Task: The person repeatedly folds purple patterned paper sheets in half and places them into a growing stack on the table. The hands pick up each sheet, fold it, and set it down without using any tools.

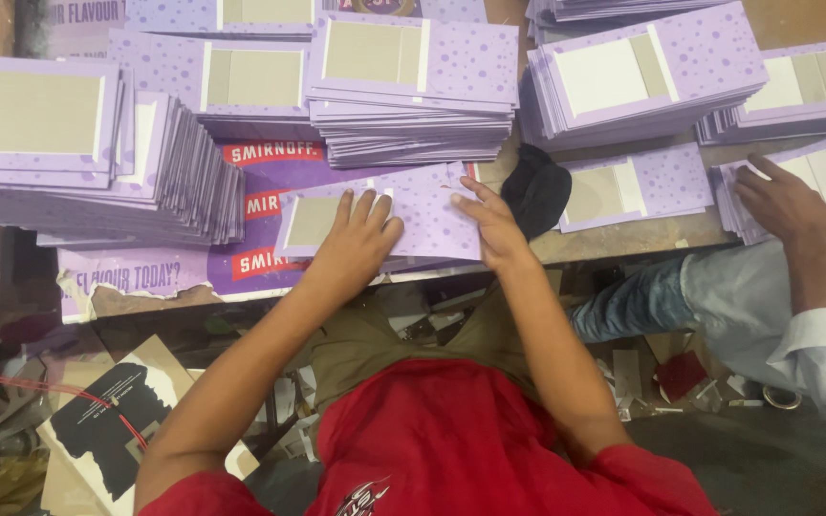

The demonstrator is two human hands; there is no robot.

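**Two hands flat on a purple card at a crowded tabletop**

Stacks of purple dotted cards (413, 105), each with a pale grey-and-white window panel, cover nearly all of the wooden tabletop (623, 239) I look down on from the head camera. A large purple printed sheet (145, 272) with red bands lies under the nearer piles, its front edge torn. Below the tabletop's edge the floor (681, 382) is littered with paper scraps and a black-and-tan printed card (107, 420).

Much is cut off: the far stacks run out of the top of the view, and the tall pile at the left (78, 162) is cropped by the border. A dark, rounded object (535, 191) sits between the stacks; I cannot tell what it is. A co-worker's hand (781, 201), in a pale sleeve, rests on a stack at the right edge, the rest of that person out of view.

One single purple card (423, 215) lies flat near the front edge of the tabletop, just ahead of the red-shirted wearer. My left hand (356, 244) presses on it palm down, fingers (367, 208) spread open over its left half beside the window panel. My right hand (494, 225) lies on its right end, fingers (466, 201) extended and pointing left across the surface. Neither hand closes around the card; both only rest on top.
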